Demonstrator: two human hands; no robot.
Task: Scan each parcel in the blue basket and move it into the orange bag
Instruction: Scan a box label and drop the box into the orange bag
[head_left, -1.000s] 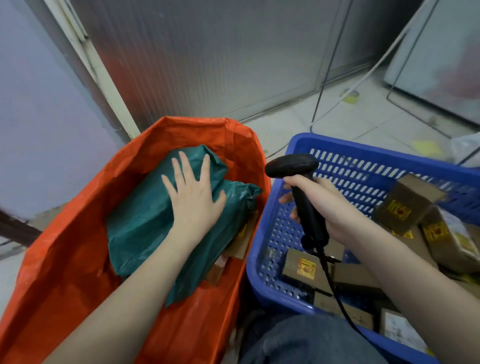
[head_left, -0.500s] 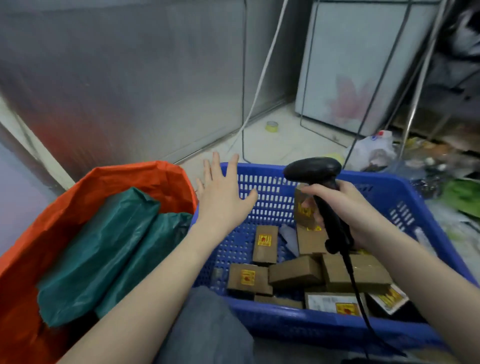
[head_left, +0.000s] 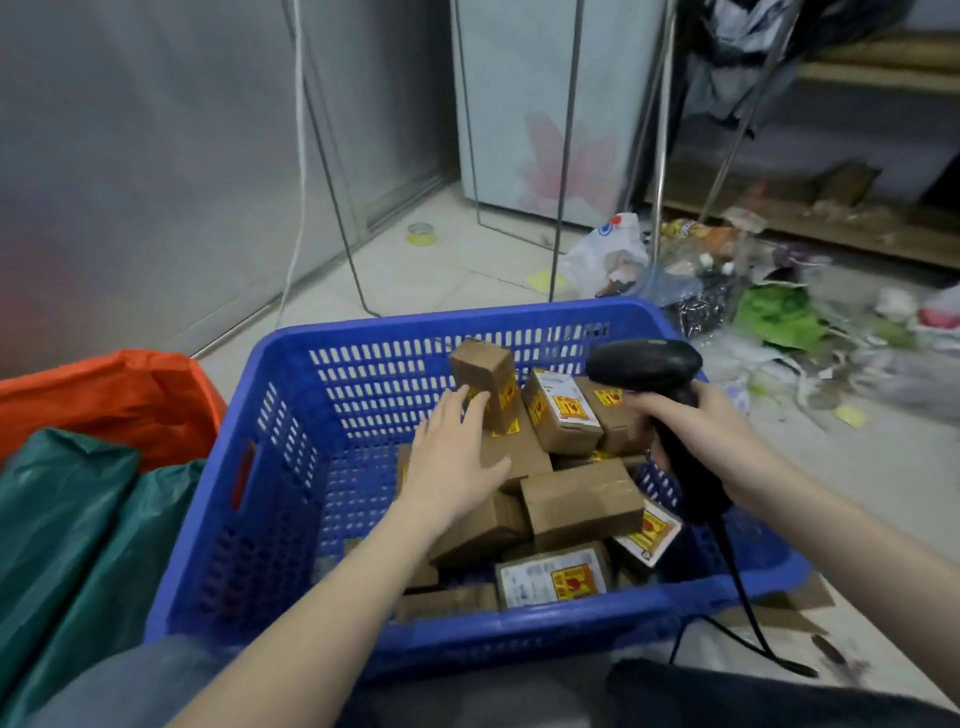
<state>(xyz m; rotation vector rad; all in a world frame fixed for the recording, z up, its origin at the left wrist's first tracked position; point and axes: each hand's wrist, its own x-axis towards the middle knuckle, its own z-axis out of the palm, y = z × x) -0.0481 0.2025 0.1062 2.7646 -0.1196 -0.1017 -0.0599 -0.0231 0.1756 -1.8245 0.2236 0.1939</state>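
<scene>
The blue basket (head_left: 291, 441) stands in front of me and holds several small brown cardboard parcels with yellow labels. My left hand (head_left: 452, 457) hovers over the pile with straight, spread fingers, its fingertips near an upright brown parcel (head_left: 485, 376) at the back. My right hand (head_left: 711, 441) grips a black barcode scanner (head_left: 649, 364) over the basket's right side, with its cable hanging down past the rim. The orange bag (head_left: 114, 400) sits at the left, with green plastic-wrapped parcels (head_left: 67, 530) inside it.
A metal wall runs along the left and back. A white appliance (head_left: 550, 109) stands behind the basket, with thin metal rods and a white cord in front of it. Plastic bags and litter (head_left: 769, 306) cover the floor at the right. A tape roll (head_left: 420, 234) lies on the tiles.
My left hand left the green parcel in the orange bag and swung right, down into the blue basket over the brown parcels. The view turned right with it. My right hand kept the scanner.
</scene>
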